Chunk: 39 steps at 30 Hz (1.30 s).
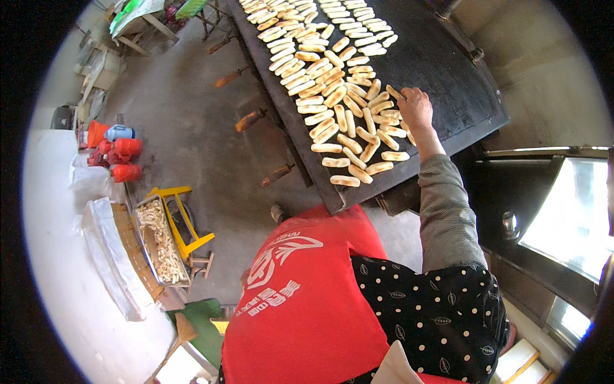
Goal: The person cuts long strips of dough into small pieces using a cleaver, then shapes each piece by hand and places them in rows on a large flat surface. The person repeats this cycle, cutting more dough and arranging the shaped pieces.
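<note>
- The right hand (pixel 416 107) reaches to the upper right of the frame, over the dark griddle (pixel 441 57), fingers curled and pinching one pale oblong biscuit (pixel 394 92) at its tip.
- More biscuits (pixel 345 121) lie in loose rows across the griddle, just left of the hand.
- The left hand is out of view.
- A red apron (pixel 300 301) fills the lower centre.
- A tray of pale sticks (pixel 163 243) sits at lower left, beside a yellow stand (pixel 182 217).

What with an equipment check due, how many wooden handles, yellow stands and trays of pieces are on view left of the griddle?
Wooden handles: 4
Yellow stand: 1
Tray of pieces: 1
Total: 6
</note>
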Each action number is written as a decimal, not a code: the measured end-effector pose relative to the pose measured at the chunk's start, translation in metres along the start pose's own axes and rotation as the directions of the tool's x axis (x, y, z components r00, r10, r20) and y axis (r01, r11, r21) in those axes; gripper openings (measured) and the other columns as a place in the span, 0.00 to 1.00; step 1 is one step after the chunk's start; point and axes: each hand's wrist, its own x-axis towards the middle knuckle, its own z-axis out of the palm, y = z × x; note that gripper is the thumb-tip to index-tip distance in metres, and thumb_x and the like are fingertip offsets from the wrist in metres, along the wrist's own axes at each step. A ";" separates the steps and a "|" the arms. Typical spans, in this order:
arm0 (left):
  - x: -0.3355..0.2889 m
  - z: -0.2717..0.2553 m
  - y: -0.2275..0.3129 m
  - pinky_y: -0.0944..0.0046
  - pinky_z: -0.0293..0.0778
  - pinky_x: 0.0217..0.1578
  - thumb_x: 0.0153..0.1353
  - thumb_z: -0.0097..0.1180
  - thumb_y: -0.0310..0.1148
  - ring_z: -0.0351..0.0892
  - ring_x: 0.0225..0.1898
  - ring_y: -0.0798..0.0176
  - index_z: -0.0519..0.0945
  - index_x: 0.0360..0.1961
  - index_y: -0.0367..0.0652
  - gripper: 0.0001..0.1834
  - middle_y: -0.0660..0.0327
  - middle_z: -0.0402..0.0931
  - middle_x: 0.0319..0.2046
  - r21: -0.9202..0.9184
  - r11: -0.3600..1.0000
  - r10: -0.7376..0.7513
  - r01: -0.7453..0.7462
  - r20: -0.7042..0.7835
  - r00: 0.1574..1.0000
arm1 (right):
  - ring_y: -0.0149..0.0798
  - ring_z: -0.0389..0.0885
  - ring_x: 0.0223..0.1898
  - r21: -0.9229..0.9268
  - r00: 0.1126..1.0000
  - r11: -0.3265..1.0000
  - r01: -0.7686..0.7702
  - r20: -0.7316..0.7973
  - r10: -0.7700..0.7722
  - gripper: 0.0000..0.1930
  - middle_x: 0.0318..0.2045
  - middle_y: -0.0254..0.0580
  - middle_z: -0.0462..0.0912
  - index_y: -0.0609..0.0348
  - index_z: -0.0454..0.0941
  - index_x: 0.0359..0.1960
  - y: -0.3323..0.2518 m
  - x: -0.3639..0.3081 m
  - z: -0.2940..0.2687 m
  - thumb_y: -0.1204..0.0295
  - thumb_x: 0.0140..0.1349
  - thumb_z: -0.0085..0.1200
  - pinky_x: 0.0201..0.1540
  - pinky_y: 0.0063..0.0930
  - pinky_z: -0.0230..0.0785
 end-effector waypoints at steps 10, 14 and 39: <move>-0.007 -0.014 -0.025 0.57 0.72 0.28 0.55 0.54 0.42 0.79 0.28 0.54 0.80 0.30 0.45 0.12 0.52 0.79 0.25 0.112 0.993 0.028 -0.028 -0.004 1.000 | 0.48 0.78 0.41 0.008 0.997 1.000 -0.014 -0.070 0.015 0.10 0.34 0.42 0.82 0.54 0.83 0.28 -0.013 -0.017 -0.006 0.63 0.53 0.53 0.47 0.41 0.69; 0.020 -0.027 -0.027 0.57 0.72 0.28 0.54 0.54 0.42 0.79 0.27 0.53 0.80 0.30 0.45 0.12 0.52 0.79 0.25 0.276 0.950 0.139 -0.147 0.049 0.989 | 0.49 0.78 0.40 0.143 0.969 0.988 0.053 -0.248 -0.016 0.08 0.35 0.45 0.81 0.58 0.80 0.32 -0.035 -0.035 -0.023 0.69 0.53 0.55 0.47 0.39 0.68; 0.263 -0.269 0.020 0.69 0.69 0.15 0.53 0.53 0.31 0.75 0.18 0.65 0.79 0.24 0.40 0.06 0.61 0.74 0.17 0.051 0.957 0.274 -0.284 0.152 0.950 | 0.59 0.79 0.44 0.236 0.618 0.970 -0.060 0.772 -0.149 0.23 0.40 0.59 0.81 0.60 0.76 0.44 -0.434 -0.237 0.117 0.55 0.53 0.55 0.47 0.47 0.71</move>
